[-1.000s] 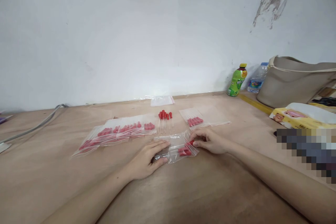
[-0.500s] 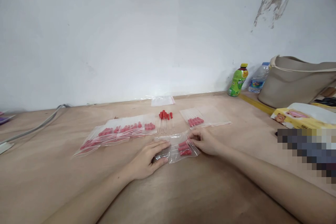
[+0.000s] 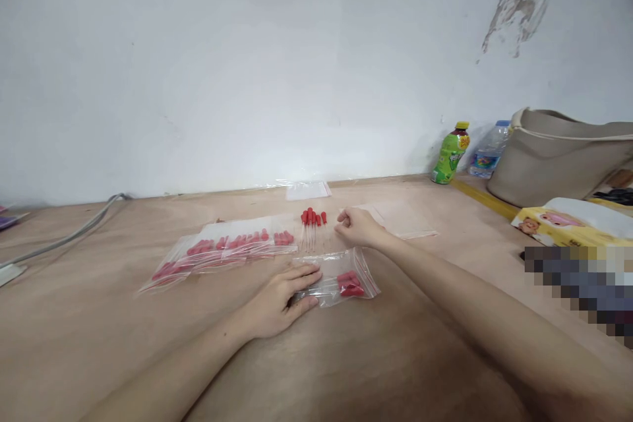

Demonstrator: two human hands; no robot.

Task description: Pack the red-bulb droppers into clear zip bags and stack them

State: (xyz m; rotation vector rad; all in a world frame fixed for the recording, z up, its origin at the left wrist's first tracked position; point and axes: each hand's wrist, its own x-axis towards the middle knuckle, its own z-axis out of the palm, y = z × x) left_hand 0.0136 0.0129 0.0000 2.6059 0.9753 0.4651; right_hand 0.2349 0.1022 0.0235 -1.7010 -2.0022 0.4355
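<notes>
My left hand (image 3: 284, 297) lies flat with fingers stretched on the near end of a clear zip bag (image 3: 339, 283) holding a few red-bulbed droppers. My right hand (image 3: 357, 227) is farther back, fingers curled loosely, just right of a small loose group of red-bulbed droppers (image 3: 312, 221) lying on the wooden table (image 3: 346, 356). It covers part of another clear bag (image 3: 403, 221). I cannot see anything held in its fingers.
A row of filled clear bags (image 3: 222, 252) lies to the left. A stack of empty bags (image 3: 307, 190) sits near the wall. A green bottle (image 3: 450, 153), a water bottle (image 3: 487, 148), a beige bag (image 3: 558, 155) and a yellow packet (image 3: 564, 224) stand at right. A grey cable (image 3: 64, 237) runs at far left.
My right hand has left the bag's open end and moved back and left toward the loose droppers. The left hand has stayed on the bag.
</notes>
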